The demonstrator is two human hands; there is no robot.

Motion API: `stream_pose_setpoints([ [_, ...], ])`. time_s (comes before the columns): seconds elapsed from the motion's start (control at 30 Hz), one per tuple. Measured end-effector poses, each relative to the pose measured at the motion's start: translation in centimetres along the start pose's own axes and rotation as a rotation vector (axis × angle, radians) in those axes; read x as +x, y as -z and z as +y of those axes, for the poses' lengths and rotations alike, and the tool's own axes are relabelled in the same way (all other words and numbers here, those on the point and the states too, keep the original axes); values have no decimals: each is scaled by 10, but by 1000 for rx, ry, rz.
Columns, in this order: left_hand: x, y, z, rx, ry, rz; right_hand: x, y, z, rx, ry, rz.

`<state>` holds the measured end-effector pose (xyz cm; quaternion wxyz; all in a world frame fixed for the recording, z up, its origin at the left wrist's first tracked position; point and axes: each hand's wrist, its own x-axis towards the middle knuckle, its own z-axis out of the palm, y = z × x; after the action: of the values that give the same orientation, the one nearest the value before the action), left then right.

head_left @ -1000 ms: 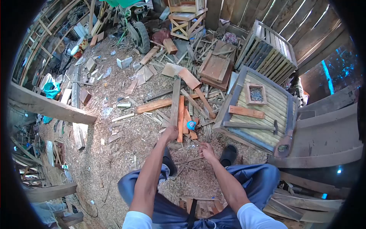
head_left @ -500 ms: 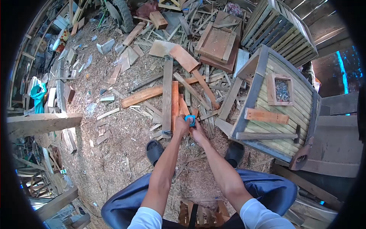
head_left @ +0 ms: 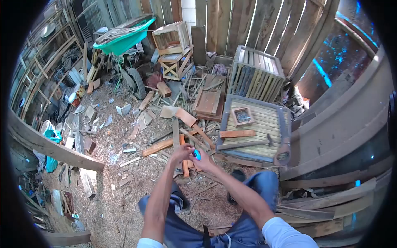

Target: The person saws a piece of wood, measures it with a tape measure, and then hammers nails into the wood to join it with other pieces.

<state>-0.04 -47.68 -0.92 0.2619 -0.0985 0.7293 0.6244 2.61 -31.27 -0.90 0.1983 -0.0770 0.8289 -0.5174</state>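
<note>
A small blue tape measure [head_left: 197, 154] is held up between my two hands, above the wood on the ground. My right hand [head_left: 204, 162] is closed around its lower right side. My left hand [head_left: 182, 153] has curled fingers pressed against its left side; the fingertips are partly hidden. Just below and behind the hands lies an orange-brown wooden strip [head_left: 182, 141], and a greyish board [head_left: 175, 131] runs beside it.
To the right, a slatted wooden panel [head_left: 258, 118] carries a small box of nails [head_left: 242, 116], a wood block [head_left: 237, 133] and a hammer [head_left: 244, 143]. A slatted crate [head_left: 256, 74] stands behind. A green wheelbarrow [head_left: 124, 41] is at the back; a beam [head_left: 53, 144] juts in at left.
The view has tilted up and my body has risen, showing the back wall and wheelbarrow. My hands have lifted the tape measure off the wooden strips.
</note>
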Motion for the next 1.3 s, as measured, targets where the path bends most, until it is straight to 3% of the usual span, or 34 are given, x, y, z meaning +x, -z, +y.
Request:
stream_pose_setpoints([
  [0.1, -40, -22, 63, 17, -126, -77, -35, 64, -49, -326, 125, 28],
  [0.2, -46, -50, 82, 204, -280, -25, -48, 111, -56, -311, 127, -84],
  [0.3, -36, -70, 71, -182, -260, -195, -61, 146, -56, -329, 150, -113],
  [0.37, -33, -84, 82, -148, -352, -176, -60, 165, -41, -318, 199, -76],
  [0.4, -32, -89, 93, -130, -396, -164, -63, 176, -36, -385, 263, 43],
  [0.43, -44, -91, 115, -167, -393, -165, -67, 187, -27, -381, 236, 81],
  [0.5, 0, -87, 98, -258, -398, -127, -69, 214, -12, -383, 194, 153],
  [0.63, 21, -73, 105, -50, -371, -239, -66, 249, 22, -421, 188, 281],
  [0.77, 31, -79, 113, -173, -262, -161, -56, 262, -7, -297, 15, 310],
  [0.9, 51, -82, 107, -188, -216, -102, -36, 269, 5, -300, 10, 377],
  [0.93, 56, -82, 102, -175, -196, -86, -34, 273, 6, -274, -75, 352],
  [1.03, 66, -75, 85, -215, -126, -36, -32, 285, 26, -257, -74, 400],
  [1.13, 73, -61, 76, -215, -124, 34, -39, 306, 53, -350, -135, 593],
  [1.3, 73, -68, 67, -16, -136, 90, -46, 332, 100, -370, -203, 712],
])
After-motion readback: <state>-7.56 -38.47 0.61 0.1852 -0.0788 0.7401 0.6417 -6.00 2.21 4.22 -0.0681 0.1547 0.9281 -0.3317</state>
